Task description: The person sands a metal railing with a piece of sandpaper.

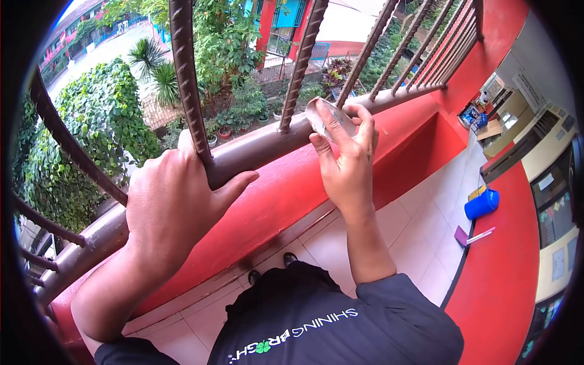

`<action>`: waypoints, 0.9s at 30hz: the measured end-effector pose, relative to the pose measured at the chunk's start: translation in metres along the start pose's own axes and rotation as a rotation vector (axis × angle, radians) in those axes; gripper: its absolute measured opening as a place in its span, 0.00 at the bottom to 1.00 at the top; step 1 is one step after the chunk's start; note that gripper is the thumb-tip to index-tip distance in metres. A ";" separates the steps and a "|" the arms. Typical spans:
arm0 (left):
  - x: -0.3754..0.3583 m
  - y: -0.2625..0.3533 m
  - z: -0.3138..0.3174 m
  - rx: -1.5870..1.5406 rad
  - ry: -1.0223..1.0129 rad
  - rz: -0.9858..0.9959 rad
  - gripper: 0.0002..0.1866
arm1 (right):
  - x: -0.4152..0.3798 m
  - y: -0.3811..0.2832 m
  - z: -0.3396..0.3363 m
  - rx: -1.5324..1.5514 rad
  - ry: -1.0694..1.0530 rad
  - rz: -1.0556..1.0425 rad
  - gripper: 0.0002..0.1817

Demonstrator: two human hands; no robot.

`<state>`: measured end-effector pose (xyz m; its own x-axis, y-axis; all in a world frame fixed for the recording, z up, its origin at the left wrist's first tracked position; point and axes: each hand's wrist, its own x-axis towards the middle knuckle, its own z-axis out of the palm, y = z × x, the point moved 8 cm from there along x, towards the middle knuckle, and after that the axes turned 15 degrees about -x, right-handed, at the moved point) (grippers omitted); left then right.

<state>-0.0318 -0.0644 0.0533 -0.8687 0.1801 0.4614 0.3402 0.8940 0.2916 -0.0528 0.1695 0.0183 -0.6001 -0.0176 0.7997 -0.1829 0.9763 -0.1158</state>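
My left hand (173,198) is wrapped over the brown round rail (258,149), its thumb lying along the rail beside a ribbed upright bar (190,85). To the right, my right hand (347,146) presses a light, worn-looking piece of cloth or paper (331,118) against the same rail, between two ribbed bars. The index finger is stretched over the piece, and the thumb is at its lower edge. Which material it is, I cannot tell.
Below the rail runs a red wall (274,201) above a tiled floor (401,225). A blue bin (482,204) and a dustpan (462,236) are at the right. Beyond the bars are plants (91,121) and a courtyard.
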 end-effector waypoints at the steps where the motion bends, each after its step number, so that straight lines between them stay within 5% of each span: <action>1: 0.000 0.000 0.000 0.008 -0.001 0.004 0.39 | 0.001 -0.002 -0.004 -0.055 -0.038 0.008 0.25; 6: 0.000 -0.001 0.002 -0.004 -0.020 -0.004 0.38 | 0.000 0.013 0.006 -0.024 -0.193 0.138 0.23; 10: 0.000 0.001 0.002 0.023 -0.039 -0.024 0.38 | -0.010 -0.038 -0.003 0.074 -0.109 0.056 0.20; 15: -0.001 0.000 0.000 0.011 0.000 0.006 0.38 | 0.007 0.010 0.005 0.041 -0.064 0.103 0.21; 19: -0.001 0.000 0.002 0.028 -0.009 -0.003 0.38 | -0.017 -0.037 -0.004 0.269 0.099 0.000 0.16; 22: -0.002 -0.001 0.003 0.001 -0.012 0.008 0.38 | 0.001 -0.003 -0.002 0.053 -0.044 0.071 0.20; 23: -0.002 0.000 0.002 0.027 -0.002 0.010 0.38 | 0.009 0.010 0.004 0.197 0.019 0.072 0.21; 26: -0.003 0.000 0.001 0.040 0.021 0.032 0.38 | -0.018 -0.036 0.000 0.175 -0.042 0.002 0.18; 27: -0.004 0.001 0.002 0.031 0.030 0.048 0.38 | -0.025 -0.054 -0.009 0.315 0.140 -0.012 0.15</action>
<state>-0.0289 -0.0632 0.0507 -0.8402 0.2112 0.4995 0.3697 0.8969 0.2427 -0.0208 0.1187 0.0093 -0.4879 0.0224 0.8726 -0.4342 0.8610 -0.2648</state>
